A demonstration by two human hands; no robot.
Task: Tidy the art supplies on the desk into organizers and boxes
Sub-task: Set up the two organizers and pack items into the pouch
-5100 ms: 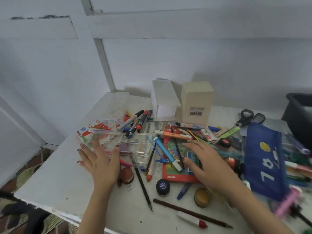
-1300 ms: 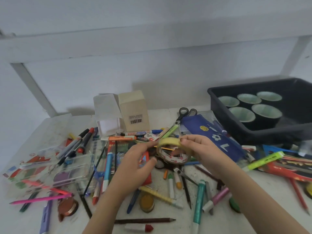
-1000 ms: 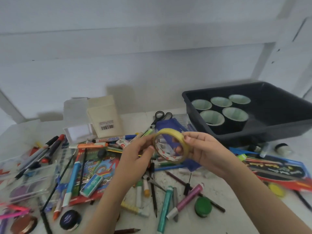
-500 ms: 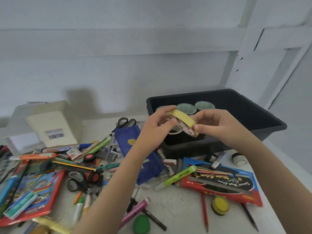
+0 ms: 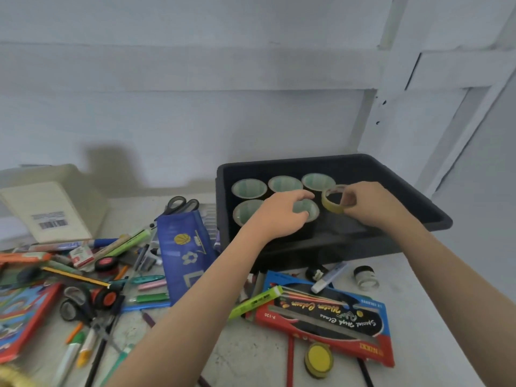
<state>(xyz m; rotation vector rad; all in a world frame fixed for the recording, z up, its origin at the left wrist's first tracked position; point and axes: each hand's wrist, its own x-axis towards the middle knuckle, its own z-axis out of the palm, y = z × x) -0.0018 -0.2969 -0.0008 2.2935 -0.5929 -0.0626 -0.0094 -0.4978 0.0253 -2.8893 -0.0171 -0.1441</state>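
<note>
My right hand (image 5: pixel 368 203) pinches a yellow tape roll (image 5: pixel 333 199) and holds it over the inside of the black bin (image 5: pixel 435 219) at the desk's back right. Several green cups (image 5: pixel 248 188) stand in the bin's left half. My left hand (image 5: pixel 279 215) hovers over the cups just left of the roll, fingers loosely bent, holding nothing. The roll stands on edge between my right thumb and fingers.
Markers, pens, black scissors (image 5: pixel 180 205), a blue pencil case (image 5: pixel 184 255) and a red-and-blue watercolour box (image 5: pixel 326 317) litter the white desk (image 5: pixel 251 356). A beige carton (image 5: pixel 53 210) stands at the back left. A small jar (image 5: pixel 365 276) and a yellow disc (image 5: pixel 318 358) lie near the front right.
Both hands carried the tape roll from the desk's middle rightwards to the bin. My left hand has let go of it; my right hand alone holds it now.
</note>
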